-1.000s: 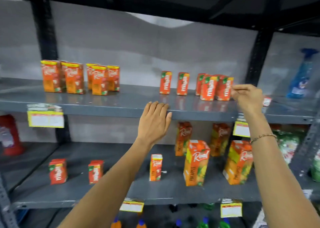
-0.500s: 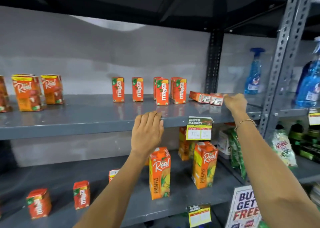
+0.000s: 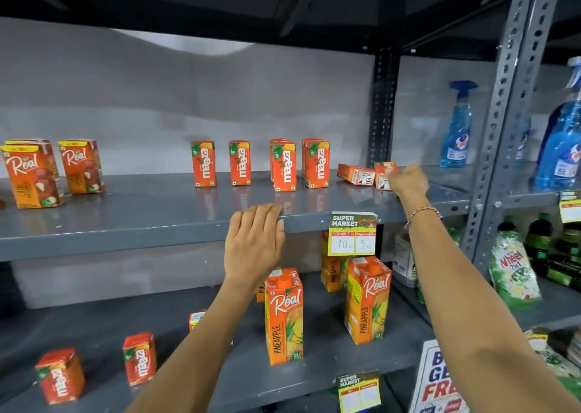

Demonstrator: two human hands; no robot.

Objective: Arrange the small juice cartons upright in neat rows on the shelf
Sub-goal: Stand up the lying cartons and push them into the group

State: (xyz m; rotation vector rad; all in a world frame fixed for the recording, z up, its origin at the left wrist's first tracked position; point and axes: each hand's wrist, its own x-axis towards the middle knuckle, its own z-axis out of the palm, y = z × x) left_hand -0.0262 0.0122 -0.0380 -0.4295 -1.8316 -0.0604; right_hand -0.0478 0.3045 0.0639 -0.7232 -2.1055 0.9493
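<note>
Several small orange Maaza cartons (image 3: pixel 284 167) stand upright in a row on the upper grey shelf (image 3: pixel 125 221). To their right one carton lies on its side (image 3: pixel 355 173). My right hand (image 3: pixel 408 181) is closed around another small carton (image 3: pixel 383 177) at the shelf's right end, which is tilted up off the shelf. My left hand (image 3: pixel 254 243) rests flat on the shelf's front edge, fingers together, holding nothing. More small Maaza cartons (image 3: pixel 140 359) stand on the lower shelf at the left.
Larger Real juice cartons (image 3: pixel 30 177) stand at the upper shelf's left, and tall pineapple Real cartons (image 3: pixel 284 316) on the lower shelf. A price tag (image 3: pixel 352 235) hangs from the shelf edge. Blue spray bottles (image 3: pixel 456 129) and a perforated upright post (image 3: pixel 506 114) are at the right.
The view swung right. My right hand moved from the upright cartons to the shelf's right end and closed on a lying carton, tilting it up. My left hand stayed on the shelf edge.
</note>
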